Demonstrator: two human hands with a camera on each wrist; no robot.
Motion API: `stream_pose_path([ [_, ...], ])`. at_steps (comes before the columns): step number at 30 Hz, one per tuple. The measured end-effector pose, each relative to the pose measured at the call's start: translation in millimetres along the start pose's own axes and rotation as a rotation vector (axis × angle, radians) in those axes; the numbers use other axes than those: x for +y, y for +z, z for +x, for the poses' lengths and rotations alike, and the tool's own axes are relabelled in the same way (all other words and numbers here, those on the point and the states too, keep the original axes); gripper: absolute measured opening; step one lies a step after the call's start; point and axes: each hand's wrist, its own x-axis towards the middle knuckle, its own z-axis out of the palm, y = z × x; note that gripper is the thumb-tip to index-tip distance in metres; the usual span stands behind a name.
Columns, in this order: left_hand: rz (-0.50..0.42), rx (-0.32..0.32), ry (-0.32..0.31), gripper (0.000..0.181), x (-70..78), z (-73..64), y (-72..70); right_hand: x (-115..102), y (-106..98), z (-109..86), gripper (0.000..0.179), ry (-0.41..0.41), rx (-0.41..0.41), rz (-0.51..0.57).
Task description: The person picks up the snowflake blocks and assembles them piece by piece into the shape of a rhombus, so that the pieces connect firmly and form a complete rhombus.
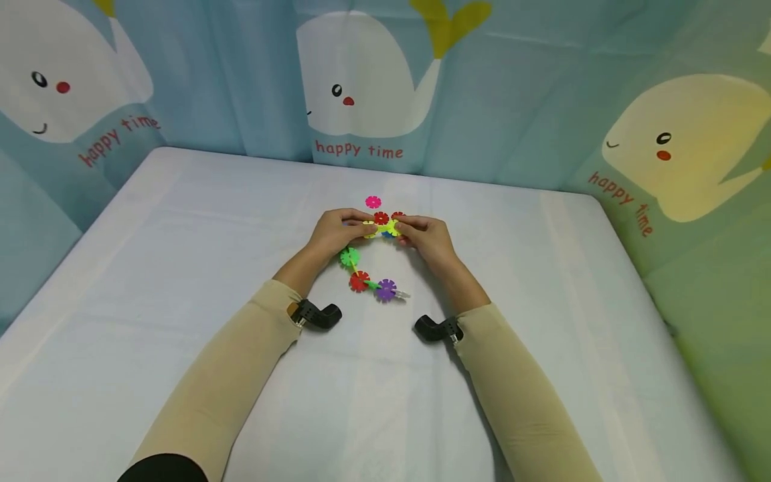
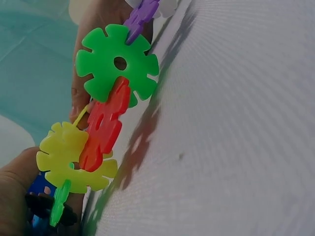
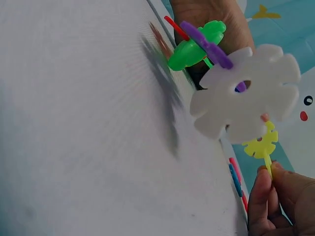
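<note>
A chain of slotted, flower-shaped plastic discs hangs from my left hand (image 1: 340, 233), with a green disc (image 1: 349, 257), red disc (image 1: 359, 281), purple disc (image 1: 385, 290) and white disc (image 3: 246, 93) along it. Thumb and fingers of that hand pinch the chain's upper end, near a yellow disc (image 1: 369, 229). Facing it, my right hand (image 1: 429, 239) pinches another yellow disc (image 3: 261, 145) between thumb and fingertip. The two yellow discs come close together between the hands; whether their slots are joined I cannot tell. In the left wrist view, a red disc (image 2: 103, 128) slots into a yellow disc (image 2: 74, 157).
Just beyond the hands lie a pink disc (image 1: 373, 201) and a red disc (image 1: 381, 218), with a blue disc (image 1: 387, 235) partly hidden. A white cloth covers the table (image 1: 253, 201). Behind it hangs a curtain (image 1: 512, 100) printed with whales.
</note>
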Motion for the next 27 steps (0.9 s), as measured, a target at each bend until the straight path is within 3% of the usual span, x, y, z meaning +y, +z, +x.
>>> stream_pose_path([
  [14,-0.037,0.032,-0.01,0.033,-2.0,1.5,1.1,-1.3,8.7,-1.5,0.032,0.018,0.004,0.082],
  [24,0.02,0.045,-0.019,0.034,0.7,0.1,0.4,-3.6,11.0,-2.1,0.031,0.035,0.044,0.002],
  [27,-0.011,0.043,-0.025,0.034,0.7,0.2,0.5,-2.2,7.7,-1.9,0.032,0.017,0.044,-0.022],
])
